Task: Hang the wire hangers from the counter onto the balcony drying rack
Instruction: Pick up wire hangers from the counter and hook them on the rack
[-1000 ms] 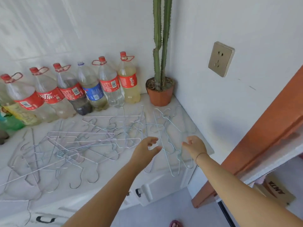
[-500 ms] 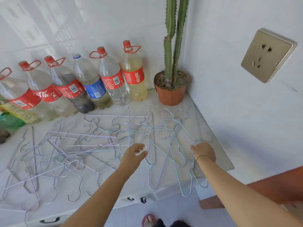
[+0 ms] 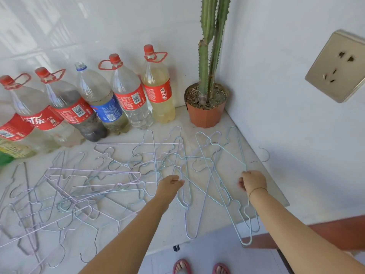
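Many thin wire hangers (image 3: 83,186), silver, lilac and pale blue, lie tangled across the white counter (image 3: 266,184). A few pale blue hangers (image 3: 217,175) stick out past the counter's front edge on the right. My left hand (image 3: 170,184) reaches into the pile's middle, its fingers curled and pinching a hanger wire. My right hand (image 3: 251,181) grips the wire of one pale blue hanger near the right side of the counter. The drying rack is out of view.
A row of plastic bottles (image 3: 128,103) lines the back wall. A potted cactus (image 3: 205,113) fills the corner. A wall socket (image 3: 335,68) sits on the right wall and a brown door frame (image 3: 335,234) stands lower right. My sandalled feet (image 3: 181,265) show below.
Both hands have dropped from just above the pile onto the hangers and closed on wires. The view has moved closer to the counter and tilted down.
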